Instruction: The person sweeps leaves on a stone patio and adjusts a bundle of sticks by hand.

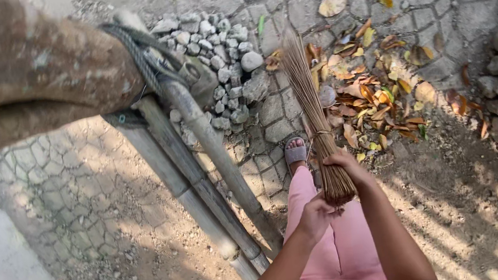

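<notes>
Both bare forearms reach forward and slightly inward from the bottom edge, coming together in front of the body. The right hand (343,161) sits farther forward and higher, wrist bent, its fingers (330,160) curled shut in a tight grip with the knuckles turned to the left. The left hand (316,214) is lower and closer to the body, just beside the right, its fingers (333,210) also folded closed.
</notes>
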